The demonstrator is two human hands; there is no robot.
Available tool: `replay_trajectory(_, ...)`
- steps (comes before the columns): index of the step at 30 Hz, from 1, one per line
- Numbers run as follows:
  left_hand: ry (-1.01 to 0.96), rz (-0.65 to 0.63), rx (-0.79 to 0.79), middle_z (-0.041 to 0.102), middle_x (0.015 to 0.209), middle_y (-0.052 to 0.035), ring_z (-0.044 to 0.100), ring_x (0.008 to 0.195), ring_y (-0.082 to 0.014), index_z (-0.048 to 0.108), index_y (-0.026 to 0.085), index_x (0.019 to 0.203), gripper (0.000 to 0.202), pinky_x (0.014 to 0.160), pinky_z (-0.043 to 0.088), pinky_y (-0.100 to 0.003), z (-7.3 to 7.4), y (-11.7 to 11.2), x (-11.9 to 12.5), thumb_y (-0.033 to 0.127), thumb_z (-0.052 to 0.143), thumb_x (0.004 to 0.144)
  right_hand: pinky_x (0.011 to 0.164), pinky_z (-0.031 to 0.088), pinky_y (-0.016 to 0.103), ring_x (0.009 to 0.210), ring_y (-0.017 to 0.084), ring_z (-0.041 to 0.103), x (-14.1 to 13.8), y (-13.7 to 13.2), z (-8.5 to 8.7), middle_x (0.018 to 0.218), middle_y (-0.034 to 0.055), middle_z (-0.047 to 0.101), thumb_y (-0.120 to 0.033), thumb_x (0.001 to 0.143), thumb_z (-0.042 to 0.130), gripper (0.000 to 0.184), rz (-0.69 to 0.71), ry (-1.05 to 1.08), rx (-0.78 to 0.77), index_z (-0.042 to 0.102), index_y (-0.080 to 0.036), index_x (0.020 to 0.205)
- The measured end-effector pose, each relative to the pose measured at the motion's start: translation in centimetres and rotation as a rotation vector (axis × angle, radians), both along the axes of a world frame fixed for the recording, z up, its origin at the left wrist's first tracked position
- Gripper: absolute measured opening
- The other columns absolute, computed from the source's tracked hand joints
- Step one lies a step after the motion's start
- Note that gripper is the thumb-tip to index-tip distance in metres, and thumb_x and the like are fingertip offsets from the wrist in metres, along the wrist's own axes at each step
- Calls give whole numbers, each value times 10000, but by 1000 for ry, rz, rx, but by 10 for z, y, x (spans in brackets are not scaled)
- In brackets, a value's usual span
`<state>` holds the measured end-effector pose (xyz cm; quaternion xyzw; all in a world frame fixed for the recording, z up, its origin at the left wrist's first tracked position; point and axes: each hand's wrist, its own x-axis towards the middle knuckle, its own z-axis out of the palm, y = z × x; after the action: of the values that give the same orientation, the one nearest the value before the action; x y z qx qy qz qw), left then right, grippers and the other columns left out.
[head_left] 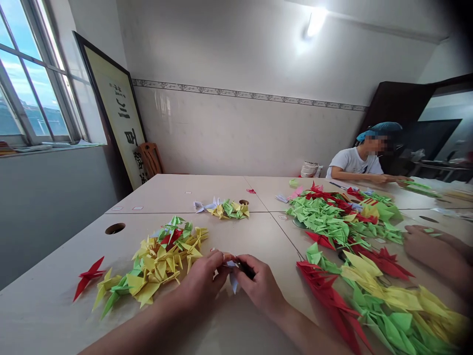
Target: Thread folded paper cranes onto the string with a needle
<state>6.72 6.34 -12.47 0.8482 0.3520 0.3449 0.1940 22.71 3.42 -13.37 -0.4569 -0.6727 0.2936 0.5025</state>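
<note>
A small pale-blue folded paper piece point(232, 281) sits between my two hands, just above the table. My left hand point(209, 273) pinches it with closed fingertips. In my right hand point(260, 283) is a black pen-like tool point(246, 269), and its fingertips also touch the pale paper. The tool's tip is hidden by the fingers. Beside my left hand lies a pile of yellow folded paper flowers point(158, 261), topped with green and red ones. A single red paper flower point(88, 277) rests farther left.
A small yellow and green cluster point(229, 209) lies ahead. To the right spreads a large heap of green and red paper flowers point(325, 217), with a nearer row point(399, 301). Another person's forearms point(436, 251) reach in there. A person in a blue cap point(356, 160) sits beyond.
</note>
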Motion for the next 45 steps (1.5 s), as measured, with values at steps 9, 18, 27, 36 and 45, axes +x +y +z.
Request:
replay_trajectory(9, -403, -11, -387, 590, 940, -72, 553, 814, -168, 559, 187, 948, 254, 579, 439, -220, -4, -3, 9, 329, 586, 740, 540, 390, 196, 593, 117, 465, -4, 1, -3, 638, -7, 526, -285, 791, 496, 171, 4, 146, -71, 579, -146, 734)
replay_trajectory(18, -711, -1, -598, 549, 626, 11, 484, 566, -92, 552, 142, 699, 279, 562, 397, -210, -15, 16, 8, 368, 700, 626, 498, 337, 191, 553, 100, 392, -6, -6, 0, 639, -27, 444, -395, 805, 497, 255, 37, 157, -137, 558, -149, 832)
replay_trajectory(27, -491, 64, -381, 588, 709, -18, 547, 636, -127, 608, 161, 779, 130, 599, 437, -227, -10, 3, 8, 244, 618, 681, 497, 285, 202, 562, 101, 324, -8, -9, 2, 603, -33, 354, -366, 807, 489, 246, 152, 34, -172, 540, -155, 690)
replay_trajectory(36, -272, 80, -178, 574, 660, -16, 520, 623, -127, 609, 169, 755, 147, 567, 393, -215, 1, 2, 2, 266, 502, 784, 425, 265, 189, 501, 83, 309, -4, -4, -4, 570, -41, 344, -412, 789, 517, 283, 114, 71, -189, 538, -154, 674)
replay_trajectory(45, 204, 354, 272, 575, 742, -61, 502, 745, -179, 630, 175, 727, 162, 703, 390, -298, 61, 18, -50, 243, 492, 777, 400, 267, 192, 476, 84, 320, -1, 1, -6, 568, -38, 352, -464, 770, 523, 323, 59, 158, -225, 549, -154, 685)
